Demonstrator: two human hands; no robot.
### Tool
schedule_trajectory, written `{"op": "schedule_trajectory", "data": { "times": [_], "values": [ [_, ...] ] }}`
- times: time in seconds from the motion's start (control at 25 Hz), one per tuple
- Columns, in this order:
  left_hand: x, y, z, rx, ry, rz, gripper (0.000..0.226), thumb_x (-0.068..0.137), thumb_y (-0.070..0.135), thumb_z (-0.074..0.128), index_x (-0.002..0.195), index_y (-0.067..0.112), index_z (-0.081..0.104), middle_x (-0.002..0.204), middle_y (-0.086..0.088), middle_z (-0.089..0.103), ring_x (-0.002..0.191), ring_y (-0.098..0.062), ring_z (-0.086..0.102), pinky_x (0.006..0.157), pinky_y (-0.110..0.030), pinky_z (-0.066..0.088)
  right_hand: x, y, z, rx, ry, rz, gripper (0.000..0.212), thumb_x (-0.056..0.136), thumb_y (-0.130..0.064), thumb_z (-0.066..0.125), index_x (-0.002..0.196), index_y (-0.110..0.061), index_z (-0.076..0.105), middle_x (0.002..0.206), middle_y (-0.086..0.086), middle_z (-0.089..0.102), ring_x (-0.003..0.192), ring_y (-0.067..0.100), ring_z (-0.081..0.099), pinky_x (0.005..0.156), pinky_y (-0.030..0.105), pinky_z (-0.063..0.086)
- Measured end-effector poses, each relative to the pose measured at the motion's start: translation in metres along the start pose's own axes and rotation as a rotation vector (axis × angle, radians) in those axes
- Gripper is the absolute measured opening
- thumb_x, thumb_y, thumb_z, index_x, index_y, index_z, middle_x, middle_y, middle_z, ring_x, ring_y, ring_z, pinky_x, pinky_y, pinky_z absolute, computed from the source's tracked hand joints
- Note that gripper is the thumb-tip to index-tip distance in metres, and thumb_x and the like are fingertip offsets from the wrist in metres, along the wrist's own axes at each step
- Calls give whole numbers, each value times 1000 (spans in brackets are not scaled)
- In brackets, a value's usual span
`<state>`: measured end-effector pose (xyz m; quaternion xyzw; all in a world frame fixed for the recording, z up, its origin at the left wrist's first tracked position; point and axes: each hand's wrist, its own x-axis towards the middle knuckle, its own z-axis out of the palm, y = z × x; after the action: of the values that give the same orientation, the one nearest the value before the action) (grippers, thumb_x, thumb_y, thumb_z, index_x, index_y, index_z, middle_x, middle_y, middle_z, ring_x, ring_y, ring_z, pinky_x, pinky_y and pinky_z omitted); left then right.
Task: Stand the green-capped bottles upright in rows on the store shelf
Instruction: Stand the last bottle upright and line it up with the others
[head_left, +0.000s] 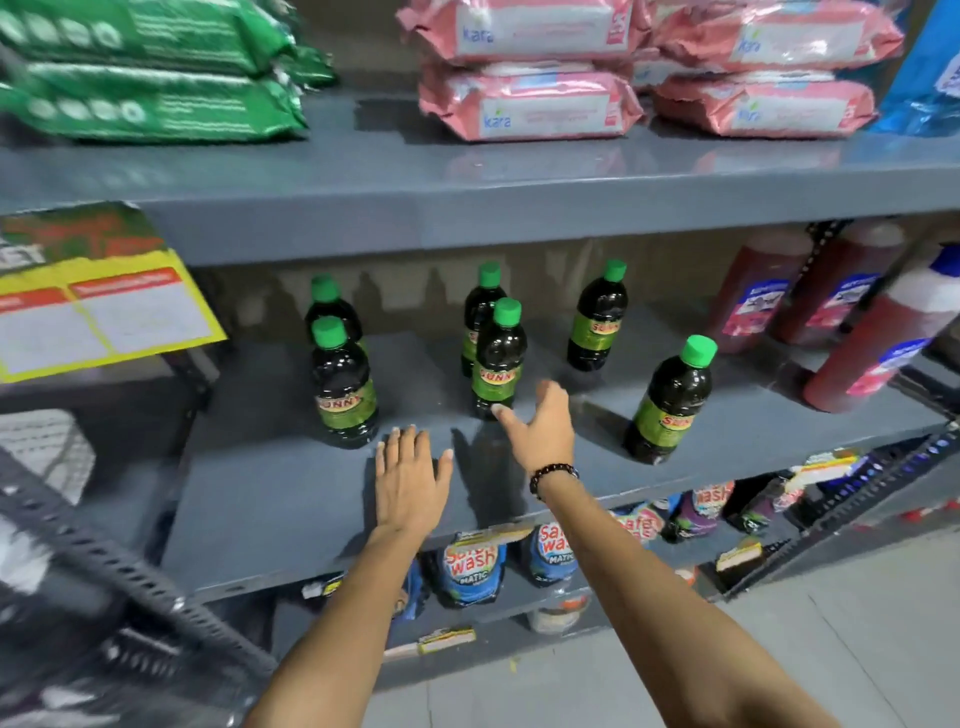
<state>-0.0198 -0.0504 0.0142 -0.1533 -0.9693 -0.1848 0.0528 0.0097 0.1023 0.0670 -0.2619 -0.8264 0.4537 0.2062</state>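
Observation:
Several dark bottles with green caps stand upright on the grey middle shelf. Two stand one behind the other at the left, two more in the middle, one at the back right and one near the front right. My left hand hovers flat over the shelf, fingers apart, holding nothing, just right of the front left bottle. My right hand, a bead bracelet on its wrist, is open with its fingertips close to the base of the front middle bottle.
Tall red bottles stand at the right end of the same shelf. The shelf above carries green packs and pink packs. A yellow price sign hangs at the left. Detergent pouches fill the lower shelf.

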Motion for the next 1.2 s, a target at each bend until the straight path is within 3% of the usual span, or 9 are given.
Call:
{"op": "schedule_trajectory", "data": {
  "times": [0.16, 0.24, 0.52, 0.72, 0.88, 1.0, 1.08, 1.2],
  "values": [
    [-5, -25, 0, 33, 4, -35, 67, 84, 46, 21, 123, 0, 48, 132, -22, 52, 126, -38, 42, 108, -52, 31, 29, -26, 38, 125, -20, 101, 77, 67, -18, 81, 129, -3, 38, 129, 18, 51, 120, 35, 52, 99, 45, 47],
    [-5, -26, 2, 45, 11, -44, 70, 82, 47, 17, 123, 1, 49, 130, -21, 54, 125, -37, 44, 108, -51, 33, 35, -26, 42, 139, 5, 157, 72, 72, -14, 77, 130, 0, 37, 130, 20, 52, 119, 36, 53, 98, 42, 48],
    [-4, -25, 3, 56, 9, -65, 65, 82, 45, 22, 119, 2, 53, 125, -19, 59, 120, -36, 49, 105, -50, 37, 21, -10, 23, 55, -14, 73, 51, 75, -16, 74, 116, -1, 47, 118, 20, 57, 109, 34, 58, 90, 37, 47],
    [-8, -26, 1, 9, -20, -50, 66, 82, 45, 22, 119, 0, 52, 126, -22, 57, 120, -38, 48, 105, -52, 35, -19, 0, 3, 72, 14, 32, 50, 70, -16, 74, 114, -8, 50, 109, 13, 58, 101, 28, 58, 83, 29, 43],
    [-9, -26, -1, 17, -28, -34, 55, 84, 38, 37, 119, -3, 51, 127, -24, 56, 121, -40, 47, 104, -52, 34, -47, 0, -11, 87, 56, 35, 47, 69, -11, 73, 111, -9, 52, 95, 1, 53, 85, 17, 53, 77, 27, 41],
    [-8, -26, -1, 8, -48, -24, 55, 84, 37, 37, 120, -3, 51, 128, -24, 55, 122, -39, 46, 105, -52, 33, -54, -4, -15, 85, 65, 52, 46, 68, -9, 73, 109, -9, 53, 91, 0, 53, 82, 17, 53, 74, 25, 40],
    [-8, -28, -2, 9, -60, -9, 52, 89, 36, 37, 124, -1, 47, 134, -22, 50, 127, -37, 40, 109, -50, 28, -55, -5, -15, 74, 59, 76, 48, 68, -10, 73, 111, -10, 52, 93, 2, 56, 86, 20, 57, 74, 25, 40],
    [-8, -31, -6, -6, -63, -8, 49, 93, 35, 40, 128, 1, 42, 139, -21, 44, 132, -35, 34, 112, -47, 21, -57, -4, -12, 60, 66, 90, 64, 69, -17, 76, 125, -8, 45, 115, 12, 56, 110, 27, 56, 87, 31, 45]
  ]
}}
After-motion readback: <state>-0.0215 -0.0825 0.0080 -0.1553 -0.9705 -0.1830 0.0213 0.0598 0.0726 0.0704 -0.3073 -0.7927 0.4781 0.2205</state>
